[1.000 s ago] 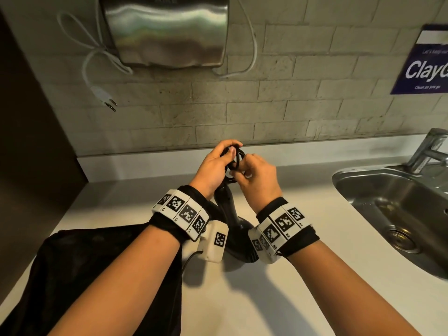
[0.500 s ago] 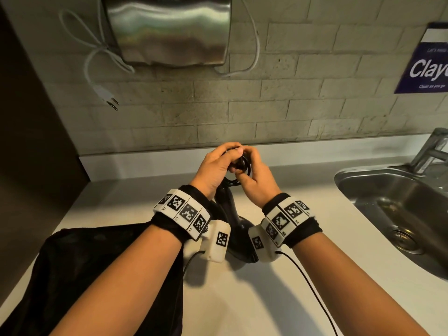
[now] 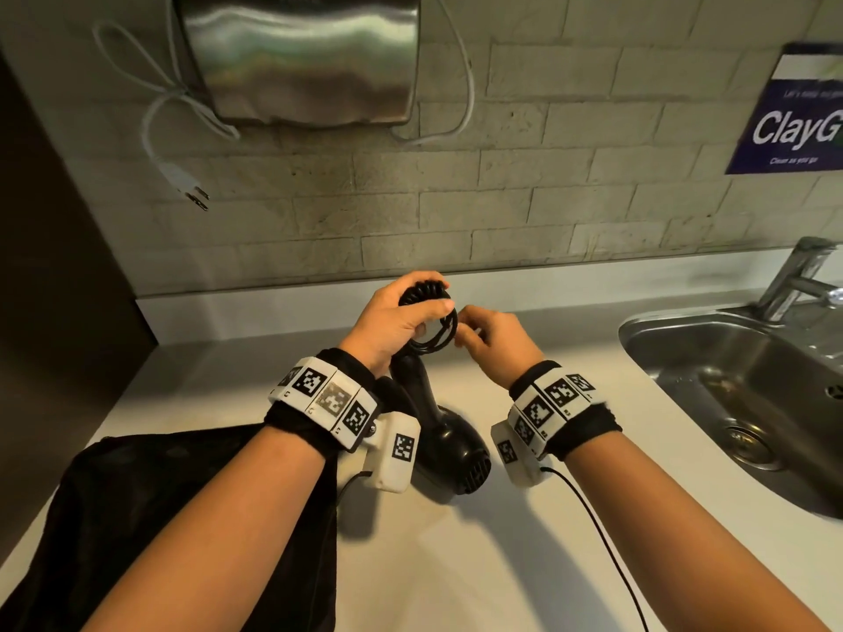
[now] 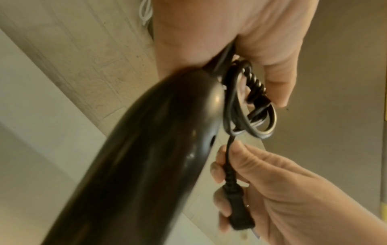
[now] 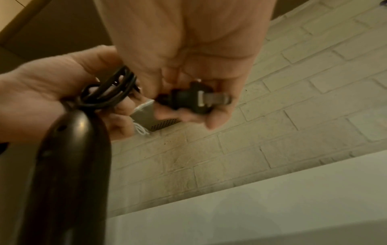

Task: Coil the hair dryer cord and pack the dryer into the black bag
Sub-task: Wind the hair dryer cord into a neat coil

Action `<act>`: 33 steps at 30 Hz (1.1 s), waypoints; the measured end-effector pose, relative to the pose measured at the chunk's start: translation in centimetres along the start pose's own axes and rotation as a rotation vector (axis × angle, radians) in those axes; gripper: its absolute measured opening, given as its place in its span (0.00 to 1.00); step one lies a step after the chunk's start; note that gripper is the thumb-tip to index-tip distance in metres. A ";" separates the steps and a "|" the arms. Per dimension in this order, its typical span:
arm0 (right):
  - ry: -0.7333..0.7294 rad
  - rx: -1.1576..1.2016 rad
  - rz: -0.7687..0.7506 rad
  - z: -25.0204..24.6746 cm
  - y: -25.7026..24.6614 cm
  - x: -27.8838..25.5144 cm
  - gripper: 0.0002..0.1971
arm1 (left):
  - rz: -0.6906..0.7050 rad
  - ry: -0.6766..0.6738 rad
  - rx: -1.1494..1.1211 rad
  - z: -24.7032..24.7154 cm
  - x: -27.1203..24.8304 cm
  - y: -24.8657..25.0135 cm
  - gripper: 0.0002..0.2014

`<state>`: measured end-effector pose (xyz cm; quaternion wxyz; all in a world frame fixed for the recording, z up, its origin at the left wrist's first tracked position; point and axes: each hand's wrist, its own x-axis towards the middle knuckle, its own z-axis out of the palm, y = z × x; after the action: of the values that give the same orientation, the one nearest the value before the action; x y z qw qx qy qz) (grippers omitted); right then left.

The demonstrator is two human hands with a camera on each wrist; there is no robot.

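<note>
So the cord [image 3: 433,322] is basically all looped up now at the top of the dryer [image 3: 440,421] handle. Half a second back both hands were bunched tight over the loops; now the right hand [image 3: 495,342] has pulled off a bit with the plug [image 5: 191,99] pinched in curled fingers, so I'd say only the tail end is left to tuck. Left hand [image 3: 397,323] is wrapped around the coil, thumb over the loops. Dryer's nose sits on the counter [image 3: 456,563], black bag [image 3: 150,508] right beside it, not used yet.

Blue wall sign [image 3: 791,116] reads "ClayG", perhaps "Clean as you go" beneath.
</note>
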<state>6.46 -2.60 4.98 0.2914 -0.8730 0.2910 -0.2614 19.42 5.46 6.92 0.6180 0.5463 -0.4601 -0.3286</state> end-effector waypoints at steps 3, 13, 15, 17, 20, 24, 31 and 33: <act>0.176 -0.234 -0.005 -1.2 -0.7 0.8 0.12 | -0.019 -0.042 -0.023 0.1 -0.4 0.4 0.05; 0.539 -0.600 -0.066 -3.0 -3.4 0.7 0.12 | -0.036 0.031 0.082 0.3 -0.1 0.0 0.13; 0.568 -0.623 -0.095 -2.9 -3.4 0.5 0.11 | -0.060 -0.025 0.133 0.2 0.0 0.2 0.14; 0.610 -0.620 -0.116 -2.9 -3.5 0.4 0.09 | -0.074 -0.084 0.158 0.2 0.0 0.5 0.16; 0.642 -0.603 -0.113 -2.9 -3.6 -0.1 0.08 | -0.069 -0.078 0.203 0.2 0.0 0.8 0.16; 0.553 -0.612 -0.017 -2.8 -4.0 -1.5 0.12 | -0.083 0.058 0.133 0.2 0.1 0.6 0.10; 0.063 0.116 0.102 -2.8 -4.7 -2.7 0.15 | -0.078 0.159 0.061 0.5 0.6 0.2 0.04; -0.003 0.161 0.101 -2.7 -4.8 -2.6 0.15 | -0.074 0.162 0.067 0.5 0.5 0.2 0.04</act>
<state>4.70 1.32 9.24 0.3736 -0.8314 0.3122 -0.2678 19.17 4.83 7.18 0.6219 0.6083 -0.3986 -0.2903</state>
